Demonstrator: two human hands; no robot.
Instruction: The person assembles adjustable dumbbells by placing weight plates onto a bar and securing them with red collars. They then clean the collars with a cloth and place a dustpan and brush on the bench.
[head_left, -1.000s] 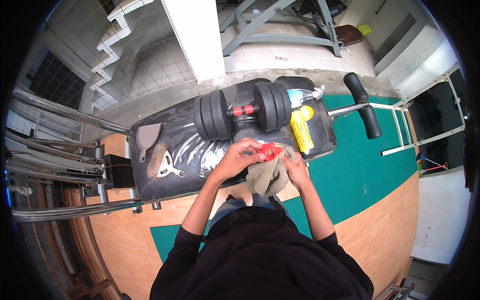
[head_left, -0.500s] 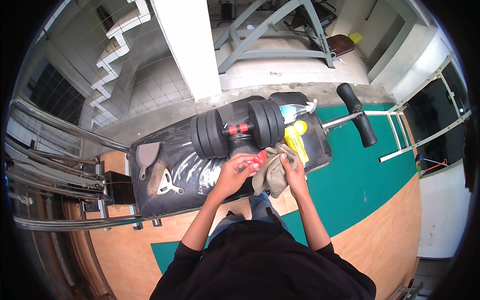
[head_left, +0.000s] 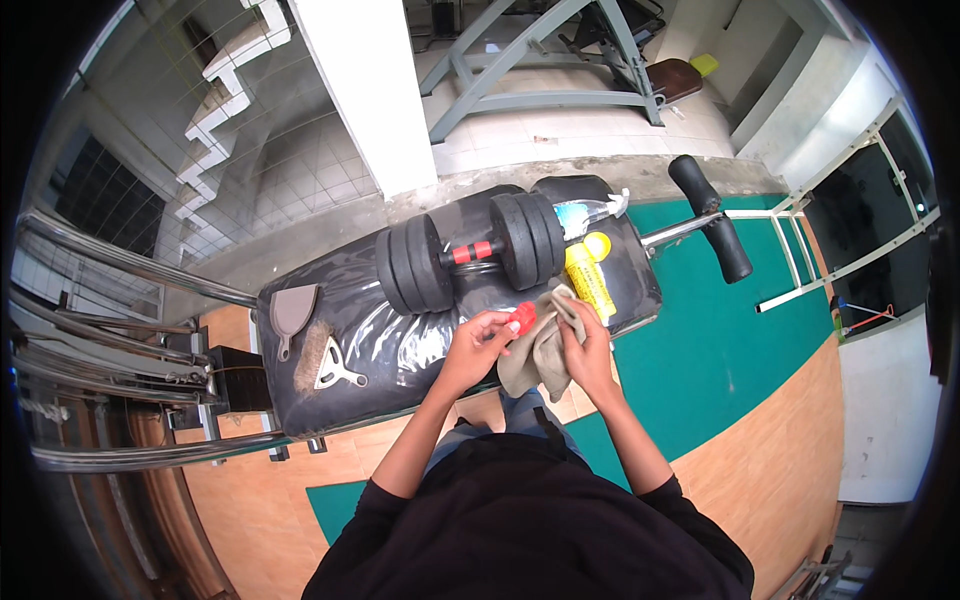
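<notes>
My left hand (head_left: 474,343) pinches a small red piece (head_left: 522,318) above the front edge of a black padded bench (head_left: 330,290). Against that piece my right hand (head_left: 588,345) presses a beige cloth (head_left: 535,350), which hangs down below both hands. Just behind my hands a black dumbbell (head_left: 470,252) with a red grip lies across the bench. To the right of the cloth lies a yellow bottle (head_left: 590,278), with a clear spray bottle (head_left: 585,212) behind it.
A grey dustpan (head_left: 291,312) and a hand brush (head_left: 322,358) lie on the bench's left end. A padded roller bar (head_left: 712,220) sticks out to the right over green matting. Metal rails run along the left, and a white pillar (head_left: 360,90) stands behind.
My view has shifted, so the bench and dumbbell sit a little lower and further left. My hands stay together on the red piece and the cloth.
</notes>
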